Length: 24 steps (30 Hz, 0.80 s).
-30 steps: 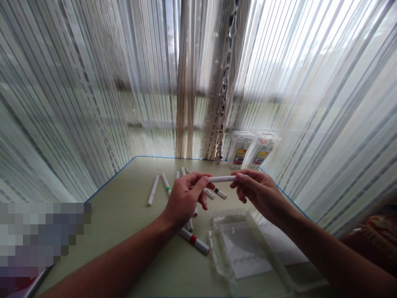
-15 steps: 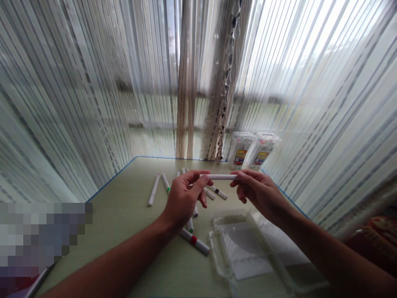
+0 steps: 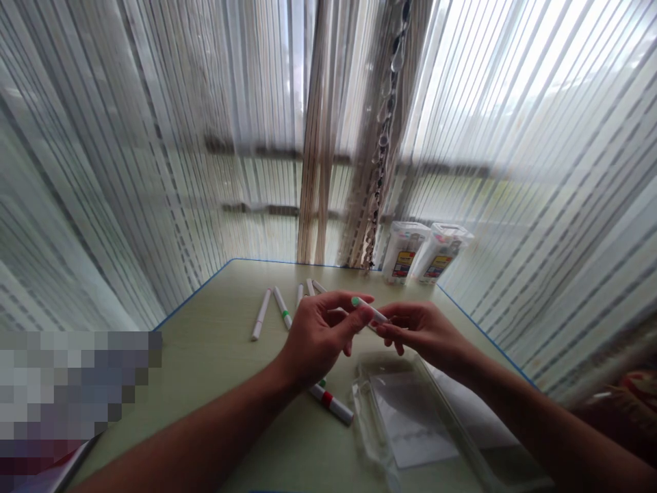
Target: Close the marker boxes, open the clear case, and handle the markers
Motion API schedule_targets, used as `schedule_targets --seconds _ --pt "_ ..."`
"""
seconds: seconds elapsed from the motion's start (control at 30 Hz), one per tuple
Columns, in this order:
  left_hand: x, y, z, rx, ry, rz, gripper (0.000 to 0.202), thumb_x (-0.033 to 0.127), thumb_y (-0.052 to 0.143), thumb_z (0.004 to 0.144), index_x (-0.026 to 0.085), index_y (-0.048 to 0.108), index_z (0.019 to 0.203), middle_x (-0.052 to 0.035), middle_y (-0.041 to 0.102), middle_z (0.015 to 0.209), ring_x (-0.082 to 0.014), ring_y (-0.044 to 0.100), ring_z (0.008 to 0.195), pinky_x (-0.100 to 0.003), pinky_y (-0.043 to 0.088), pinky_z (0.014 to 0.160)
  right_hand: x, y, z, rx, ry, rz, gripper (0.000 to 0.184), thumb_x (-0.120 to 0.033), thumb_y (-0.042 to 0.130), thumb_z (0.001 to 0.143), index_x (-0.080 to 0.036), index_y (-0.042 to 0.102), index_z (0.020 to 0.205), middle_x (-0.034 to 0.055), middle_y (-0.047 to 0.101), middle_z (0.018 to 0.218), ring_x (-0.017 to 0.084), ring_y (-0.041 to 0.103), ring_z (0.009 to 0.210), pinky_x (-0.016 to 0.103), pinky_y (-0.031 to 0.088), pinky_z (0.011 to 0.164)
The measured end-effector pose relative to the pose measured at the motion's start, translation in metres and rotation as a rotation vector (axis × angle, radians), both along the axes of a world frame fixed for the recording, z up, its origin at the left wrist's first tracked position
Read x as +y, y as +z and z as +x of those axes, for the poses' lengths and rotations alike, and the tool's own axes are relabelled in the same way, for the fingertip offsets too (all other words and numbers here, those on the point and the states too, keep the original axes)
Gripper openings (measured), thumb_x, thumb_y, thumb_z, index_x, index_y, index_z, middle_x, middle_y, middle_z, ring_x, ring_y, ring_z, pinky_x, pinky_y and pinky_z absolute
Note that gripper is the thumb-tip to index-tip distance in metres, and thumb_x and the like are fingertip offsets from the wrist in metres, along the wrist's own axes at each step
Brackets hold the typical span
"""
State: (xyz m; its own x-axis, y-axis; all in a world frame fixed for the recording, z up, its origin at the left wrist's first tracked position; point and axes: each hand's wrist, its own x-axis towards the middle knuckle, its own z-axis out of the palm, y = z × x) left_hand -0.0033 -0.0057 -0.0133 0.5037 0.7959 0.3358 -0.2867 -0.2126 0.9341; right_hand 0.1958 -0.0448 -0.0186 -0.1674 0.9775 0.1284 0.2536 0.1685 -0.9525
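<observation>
Between my two hands is a white marker (image 3: 376, 315) with a green end, held above the table and tilted with that end up and to the left. My left hand (image 3: 326, 327) pinches it near the green end with thumb and forefinger. The fingers of my right hand (image 3: 418, 325) close on its other end. Behind and below my left hand lie several white markers, among them one with a green band (image 3: 283, 311) and one with a pink line (image 3: 261, 316). A red-banded marker (image 3: 331, 402) rests nearer to me, below my left wrist.
An open clear plastic case (image 3: 364, 418) with a white sheet (image 3: 410, 424) lies at the front right of the green table (image 3: 205, 370). Two clear marker boxes (image 3: 405, 253) stand at the back right, before string curtains (image 3: 246, 171). A blurred-out patch covers the lower left.
The marker has turned from lying level across my hands to a tilt, its green end now showing. My hands have come closer together. The view has shifted slightly.
</observation>
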Motion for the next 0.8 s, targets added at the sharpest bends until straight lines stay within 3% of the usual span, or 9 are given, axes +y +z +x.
schedule_targets --seconds 0.2,0.43,0.6,0.8 --pt "-0.003 0.001 0.001 0.033 -0.025 0.022 0.031 0.031 0.072 0.077 0.011 0.070 0.100 -0.0028 0.064 0.067 -0.0052 0.048 0.043 -0.017 0.038 0.038 0.001 0.000 0.000 -0.039 0.032 0.024 0.031 -0.040 0.073 0.077 -0.015 0.075 0.096 0.0029 0.063 0.070 0.011 0.055 0.060 0.022 0.046 0.051" --pt "0.007 0.000 0.000 0.036 0.188 -0.005 0.027 0.035 0.066 0.080 0.010 0.065 0.091 -0.0007 0.060 0.066 -0.0064 0.048 0.042 -0.019 0.042 0.039 -0.002 0.004 -0.002 0.087 -0.118 0.036 0.033 -0.040 0.076 0.074 -0.014 0.075 0.095 0.0023 0.064 0.063 0.010 0.052 0.051 0.023 0.044 0.047" --pt "0.009 -0.003 0.001 0.142 0.122 0.002 0.027 0.034 0.066 0.079 0.010 0.064 0.091 -0.0037 0.064 0.070 -0.0067 0.049 0.043 -0.019 0.042 0.040 0.000 0.003 0.000 0.296 -0.200 0.141 0.028 -0.034 0.077 0.073 -0.015 0.073 0.094 0.0032 0.066 0.065 0.011 0.054 0.050 0.023 0.043 0.044" --pt "0.006 -0.006 0.002 0.226 0.021 0.068 0.028 0.035 0.065 0.080 0.010 0.064 0.093 -0.0058 0.065 0.075 -0.0061 0.048 0.046 -0.018 0.041 0.040 -0.001 0.004 0.000 0.361 -0.227 0.154 0.025 -0.037 0.074 0.077 -0.015 0.071 0.089 0.0052 0.068 0.071 0.011 0.055 0.049 0.023 0.042 0.042"
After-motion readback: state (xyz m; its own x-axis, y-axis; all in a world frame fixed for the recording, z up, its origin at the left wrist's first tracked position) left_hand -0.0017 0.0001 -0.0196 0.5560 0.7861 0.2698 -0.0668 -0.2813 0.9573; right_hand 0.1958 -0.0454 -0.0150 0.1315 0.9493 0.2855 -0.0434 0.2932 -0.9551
